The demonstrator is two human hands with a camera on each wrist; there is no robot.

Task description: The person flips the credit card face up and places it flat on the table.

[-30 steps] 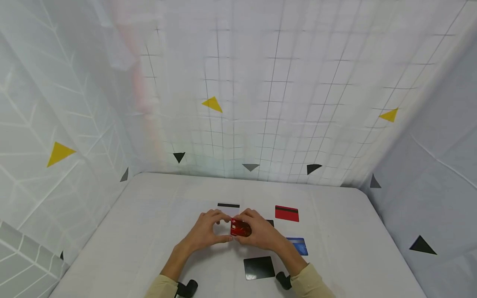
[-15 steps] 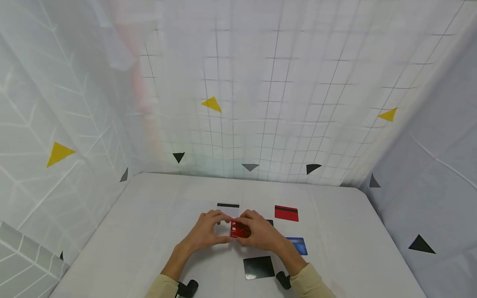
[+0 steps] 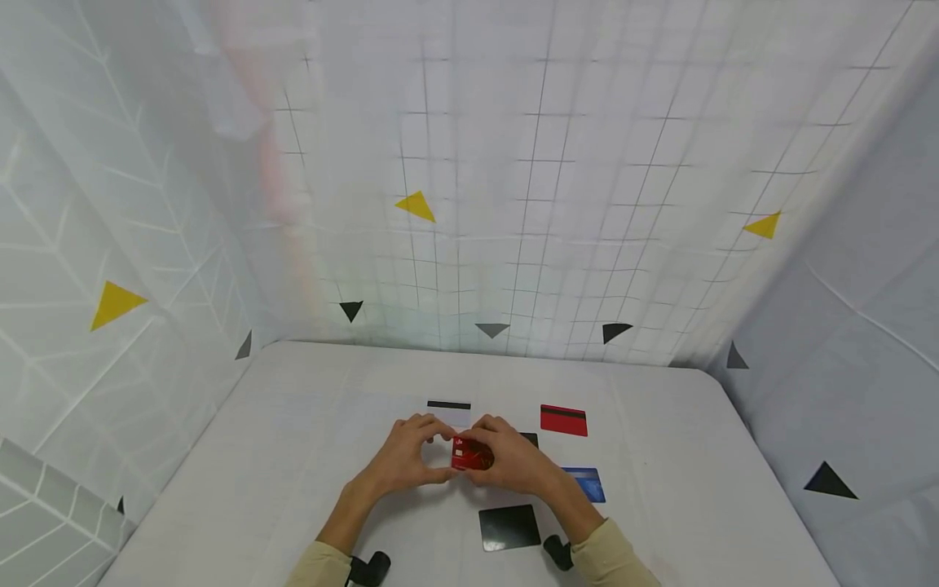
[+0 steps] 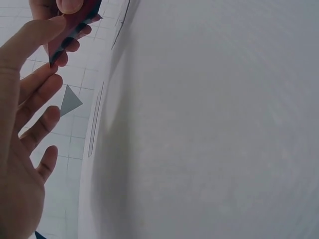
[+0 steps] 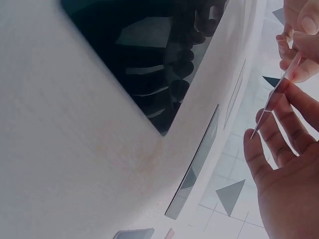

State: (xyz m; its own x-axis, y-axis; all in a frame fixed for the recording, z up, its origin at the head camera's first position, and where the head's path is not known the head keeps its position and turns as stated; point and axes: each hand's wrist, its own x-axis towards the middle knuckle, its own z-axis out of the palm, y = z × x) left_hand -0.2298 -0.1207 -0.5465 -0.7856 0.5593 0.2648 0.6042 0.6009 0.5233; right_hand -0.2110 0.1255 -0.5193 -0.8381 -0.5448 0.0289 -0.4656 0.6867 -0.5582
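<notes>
Raised over the white table, a red bank card with a pale chip faces up between both hands in the head view. My left hand pinches its left edge between thumb and index fingertip, the other fingers loosely spread. On the opposite side, my right hand holds the card with thumb and fingers, covering its right end. The left wrist view has the card tilted, with the left thumb on it. Seen nearly edge-on in the right wrist view, the card rests against the right fingers.
Behind the hands lies a white card with a black stripe. A striped red card, a blue card and a partly hidden dark card lie rightward. A glossy black card lies in front, on the table.
The red card has shifted slightly toward me and to the left between the fingers. Both hands have stayed almost in place, and the cards on the table have not moved.
</notes>
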